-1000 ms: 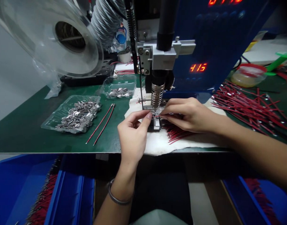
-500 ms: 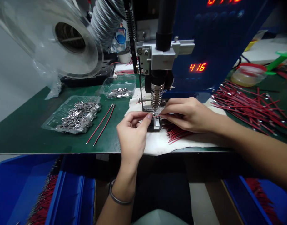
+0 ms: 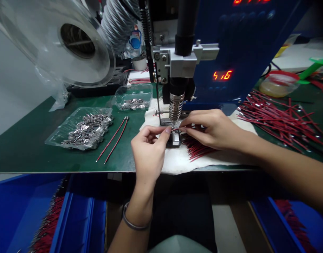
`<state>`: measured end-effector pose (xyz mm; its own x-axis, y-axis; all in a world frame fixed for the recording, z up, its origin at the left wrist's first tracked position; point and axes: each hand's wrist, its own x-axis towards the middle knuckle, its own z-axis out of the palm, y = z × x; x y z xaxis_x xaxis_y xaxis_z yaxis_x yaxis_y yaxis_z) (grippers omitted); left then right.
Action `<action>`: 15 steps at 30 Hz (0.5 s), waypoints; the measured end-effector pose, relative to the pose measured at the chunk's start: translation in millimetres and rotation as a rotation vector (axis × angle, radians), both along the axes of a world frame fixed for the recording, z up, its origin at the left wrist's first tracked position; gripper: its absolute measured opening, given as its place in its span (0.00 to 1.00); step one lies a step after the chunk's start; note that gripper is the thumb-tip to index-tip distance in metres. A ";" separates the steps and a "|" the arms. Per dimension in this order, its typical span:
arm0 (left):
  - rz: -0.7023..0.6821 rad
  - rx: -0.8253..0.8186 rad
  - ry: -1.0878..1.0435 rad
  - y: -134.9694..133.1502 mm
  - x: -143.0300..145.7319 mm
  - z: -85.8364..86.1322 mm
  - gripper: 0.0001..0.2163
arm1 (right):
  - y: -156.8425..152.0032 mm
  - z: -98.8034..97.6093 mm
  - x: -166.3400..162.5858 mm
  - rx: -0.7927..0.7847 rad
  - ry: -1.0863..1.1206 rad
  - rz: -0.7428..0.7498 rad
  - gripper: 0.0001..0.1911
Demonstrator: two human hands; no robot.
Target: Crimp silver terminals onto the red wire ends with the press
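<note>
Under the tip of a soldering machine (image 3: 176, 105), my two hands meet over a small metal block (image 3: 176, 137). My right hand (image 3: 207, 128) pinches a short red wire (image 3: 175, 129) between thumb and fingertips. From the other side, my left hand (image 3: 152, 146) is closed, thumb against forefinger, on a tiny piece at the wire's end. That piece is mostly hidden by the fingertips; its kind cannot be made out. Below my right hand, a bundle of red wires (image 3: 199, 151) lies on a white cloth (image 3: 174, 165).
Two clear trays of small metal connectors, one nearer (image 3: 56, 135) and one farther (image 3: 117, 102), stand on the left. Two red wires with metal ends (image 3: 114, 143) lie beside them. A pile of red wires (image 3: 279, 121) covers the right. Blue bins (image 3: 16, 207) sit below the table edge.
Both hands keep nearly the same place and grip under the tip. The view has shifted very slightly; nothing has been let go.
</note>
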<state>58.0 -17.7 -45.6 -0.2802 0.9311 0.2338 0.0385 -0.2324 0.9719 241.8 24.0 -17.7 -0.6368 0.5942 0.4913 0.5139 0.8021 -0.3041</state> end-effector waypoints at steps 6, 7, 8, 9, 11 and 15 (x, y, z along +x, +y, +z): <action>0.013 0.011 0.009 0.3 0.0 -0.2 0.07 | -2.1 0.9 -2.9 0.012 0.025 -0.008 0.10; 0.015 0.012 0.007 0.4 0.0 -0.5 0.07 | -2.3 0.8 -3.2 0.008 0.022 -0.012 0.10; 0.015 0.015 0.006 0.5 0.1 -0.8 0.07 | -2.4 0.7 -3.5 0.004 0.021 -0.016 0.10; 0.013 0.018 0.005 0.6 0.2 -1.0 0.07 | -2.3 0.5 -3.7 0.000 0.019 -0.020 0.10; 0.009 0.022 0.003 0.8 0.6 -1.3 0.07 | -2.0 -0.1 -4.2 -0.005 0.020 -0.027 0.10; 0.022 0.011 0.006 1.2 1.5 -0.8 0.08 | -1.7 -1.2 -5.1 -0.007 0.024 -0.039 0.10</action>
<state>59.5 -16.5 -46.3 -0.2990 0.9221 0.2458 0.0491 -0.2423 0.9689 236.7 22.3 -18.9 -0.6016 0.6217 0.5015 0.5370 0.7796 -0.3223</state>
